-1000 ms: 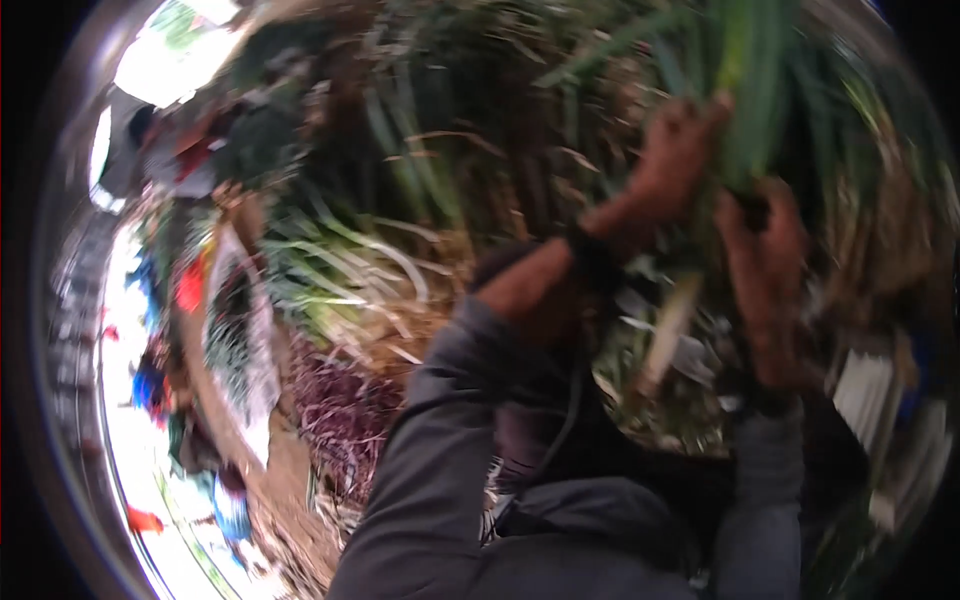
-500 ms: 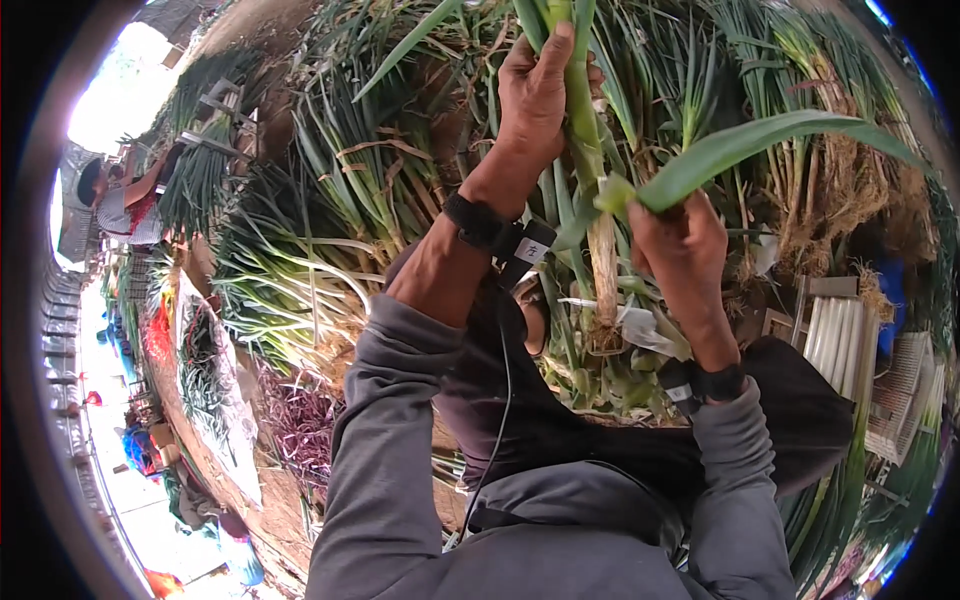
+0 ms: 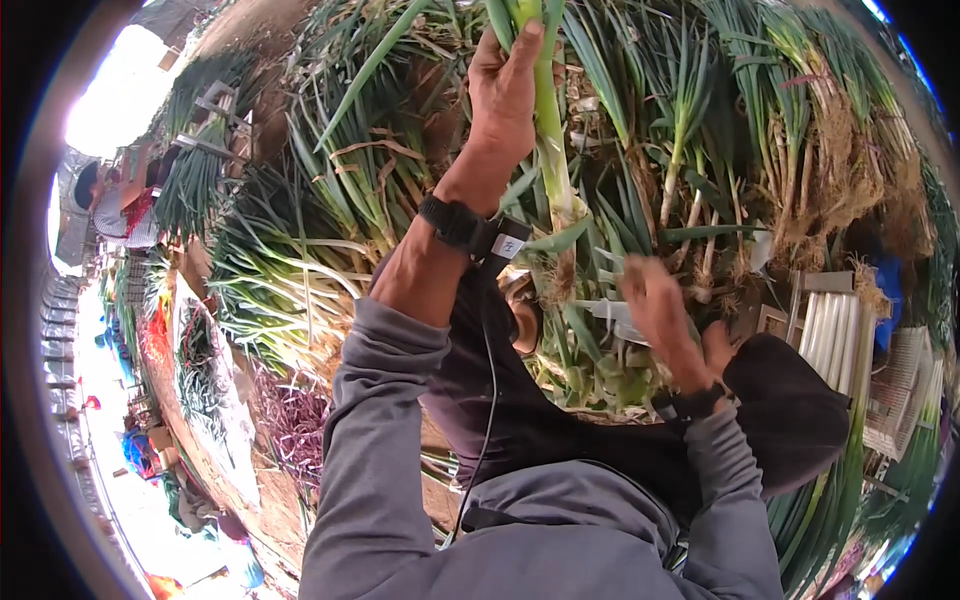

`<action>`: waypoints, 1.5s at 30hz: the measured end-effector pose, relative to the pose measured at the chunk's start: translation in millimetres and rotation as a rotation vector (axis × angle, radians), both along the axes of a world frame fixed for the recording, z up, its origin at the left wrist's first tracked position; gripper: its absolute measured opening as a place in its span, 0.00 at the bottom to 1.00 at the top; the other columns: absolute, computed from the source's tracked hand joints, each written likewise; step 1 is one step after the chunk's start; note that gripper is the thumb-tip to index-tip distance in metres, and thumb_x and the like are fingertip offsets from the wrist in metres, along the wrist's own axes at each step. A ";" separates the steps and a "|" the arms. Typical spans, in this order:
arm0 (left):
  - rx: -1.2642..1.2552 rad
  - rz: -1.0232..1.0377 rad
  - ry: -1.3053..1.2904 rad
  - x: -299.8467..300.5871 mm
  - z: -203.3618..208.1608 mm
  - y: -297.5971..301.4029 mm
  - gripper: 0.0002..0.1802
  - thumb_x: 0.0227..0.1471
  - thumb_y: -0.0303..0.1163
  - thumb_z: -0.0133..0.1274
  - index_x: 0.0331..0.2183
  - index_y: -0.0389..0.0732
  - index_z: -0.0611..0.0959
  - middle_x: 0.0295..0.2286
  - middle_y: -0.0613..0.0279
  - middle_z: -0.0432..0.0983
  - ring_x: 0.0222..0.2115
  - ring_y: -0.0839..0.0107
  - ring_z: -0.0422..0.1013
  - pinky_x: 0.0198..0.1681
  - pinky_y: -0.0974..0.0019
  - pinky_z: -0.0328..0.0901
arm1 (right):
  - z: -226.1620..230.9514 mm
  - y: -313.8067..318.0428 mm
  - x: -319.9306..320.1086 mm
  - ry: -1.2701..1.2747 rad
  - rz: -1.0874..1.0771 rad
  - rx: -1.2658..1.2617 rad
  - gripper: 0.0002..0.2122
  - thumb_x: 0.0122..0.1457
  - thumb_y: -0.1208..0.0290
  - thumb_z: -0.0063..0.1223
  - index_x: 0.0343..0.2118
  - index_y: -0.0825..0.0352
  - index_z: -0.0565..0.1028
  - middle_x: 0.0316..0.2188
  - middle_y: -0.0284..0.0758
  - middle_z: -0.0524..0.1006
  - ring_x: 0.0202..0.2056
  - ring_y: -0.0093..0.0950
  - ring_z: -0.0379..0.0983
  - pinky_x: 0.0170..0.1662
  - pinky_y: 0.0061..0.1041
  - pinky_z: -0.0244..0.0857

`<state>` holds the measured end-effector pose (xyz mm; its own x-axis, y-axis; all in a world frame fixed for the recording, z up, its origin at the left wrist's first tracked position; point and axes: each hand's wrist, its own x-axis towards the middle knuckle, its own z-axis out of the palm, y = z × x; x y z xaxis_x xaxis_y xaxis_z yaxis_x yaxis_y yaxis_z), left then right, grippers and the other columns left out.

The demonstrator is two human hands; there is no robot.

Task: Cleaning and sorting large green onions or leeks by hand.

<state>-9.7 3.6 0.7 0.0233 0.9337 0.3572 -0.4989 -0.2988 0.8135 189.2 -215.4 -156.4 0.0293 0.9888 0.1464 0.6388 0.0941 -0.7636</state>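
Note:
My left hand (image 3: 503, 95) is closed around the upper stalk of a large green onion (image 3: 550, 140), held upright with its roots hanging down. Around its lower part the pale outer layers look partly stripped, and a loose green leaf sticks out to the side. My right hand (image 3: 665, 315), slightly blurred, is off the stalk, low and to the right. Its fingers are apart from the thumb, and no object shows in it. Beside its fingers lies a flat pale grey-white thing (image 3: 615, 318), partly covered, whose kind I cannot make out. Leaf scraps (image 3: 610, 375) pile up below.
Bundles of green onions with rooty ends (image 3: 820, 190) lie ahead and to the right. Whiter-stemmed onions (image 3: 300, 290) and purple strands (image 3: 290, 425) lie on the left. A pale crate (image 3: 895, 395) stands at right. Another person (image 3: 120, 205) is at the far left.
My right hand has let go of the long green leaf and moved down toward my knee. My left hand has shifted a little left with the green onion.

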 end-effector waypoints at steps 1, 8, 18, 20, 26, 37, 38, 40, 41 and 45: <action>0.003 -0.002 0.001 -0.4 -1.9 0.6 0.19 0.54 0.43 0.63 0.42 0.43 0.80 0.32 0.62 0.78 0.27 0.74 0.74 0.30 0.66 0.71 | 34.3 21.5 -13.7 0.081 0.009 0.085 0.15 0.57 0.68 0.60 0.45 0.69 0.75 0.39 0.47 0.76 0.40 0.46 0.75 0.42 0.39 0.69; -0.122 0.006 0.005 16.0 -9.5 -9.0 0.20 0.59 0.42 0.56 0.49 0.43 0.75 0.34 0.66 0.75 0.29 0.75 0.72 0.29 0.70 0.69 | 126.3 107.2 -69.3 -0.296 0.033 0.649 0.21 0.52 0.67 0.65 0.47 0.68 0.73 0.41 0.41 0.76 0.43 0.37 0.75 0.44 0.33 0.70; -0.286 -0.494 -0.037 -8.8 -10.8 18.8 0.20 0.59 0.45 0.55 0.43 0.38 0.78 0.36 0.59 0.78 0.35 0.66 0.74 0.41 0.60 0.70 | 130.5 134.6 -32.9 0.569 0.150 0.051 0.16 0.58 0.70 0.60 0.46 0.75 0.74 0.38 0.41 0.80 0.40 0.25 0.76 0.45 0.23 0.69; -0.324 -0.444 -0.077 -11.3 -16.8 20.2 0.17 0.58 0.42 0.57 0.40 0.37 0.79 0.34 0.58 0.78 0.35 0.64 0.75 0.39 0.59 0.71 | 148.9 133.8 -37.9 0.471 0.119 -0.010 0.14 0.57 0.70 0.60 0.43 0.73 0.76 0.36 0.40 0.81 0.38 0.26 0.76 0.43 0.25 0.70; 0.326 0.156 0.964 -51.0 -44.9 0.9 0.20 0.54 0.20 0.53 0.50 0.38 0.77 0.36 0.60 0.79 0.37 0.72 0.73 0.38 0.65 0.69 | 128.5 138.9 -54.3 0.324 0.221 -0.015 0.10 0.55 0.72 0.62 0.38 0.71 0.79 0.32 0.39 0.80 0.33 0.25 0.76 0.37 0.27 0.69; -0.268 -0.325 -0.326 31.1 -9.8 0.3 0.22 0.57 0.35 0.58 0.48 0.36 0.71 0.37 0.60 0.73 0.37 0.68 0.73 0.39 0.61 0.71 | 112.6 134.6 -20.5 0.436 0.045 0.159 0.09 0.56 0.79 0.57 0.41 0.65 0.75 0.32 0.26 0.75 0.35 0.17 0.71 0.39 0.18 0.66; -0.271 -0.333 -0.335 33.1 -8.3 0.5 0.22 0.57 0.35 0.59 0.47 0.36 0.70 0.37 0.60 0.73 0.37 0.68 0.73 0.40 0.61 0.71 | 110.0 136.1 -19.4 0.471 0.025 0.129 0.09 0.57 0.78 0.58 0.41 0.65 0.75 0.32 0.26 0.75 0.36 0.18 0.71 0.40 0.18 0.65; -0.253 -0.394 -0.376 32.9 -5.9 -1.7 0.22 0.57 0.36 0.60 0.47 0.38 0.69 0.38 0.61 0.73 0.37 0.70 0.73 0.42 0.63 0.71 | 123.9 128.7 -23.0 0.675 0.177 0.153 0.10 0.59 0.75 0.58 0.43 0.67 0.74 0.36 0.27 0.75 0.39 0.19 0.70 0.44 0.19 0.63; -0.259 -0.387 -0.373 32.8 -4.5 -4.7 0.22 0.57 0.36 0.60 0.47 0.38 0.69 0.38 0.61 0.73 0.37 0.70 0.73 0.42 0.63 0.71 | 131.2 122.5 -26.1 0.680 0.180 0.146 0.10 0.59 0.75 0.58 0.43 0.67 0.74 0.36 0.27 0.75 0.39 0.19 0.70 0.44 0.19 0.63; -0.270 -0.407 -0.436 34.2 -0.6 -13.5 0.20 0.57 0.34 0.59 0.46 0.40 0.69 0.38 0.63 0.72 0.38 0.73 0.72 0.41 0.67 0.71 | 141.2 112.7 -30.3 0.772 0.242 0.144 0.12 0.58 0.74 0.58 0.44 0.70 0.73 0.40 0.29 0.73 0.40 0.20 0.67 0.47 0.21 0.61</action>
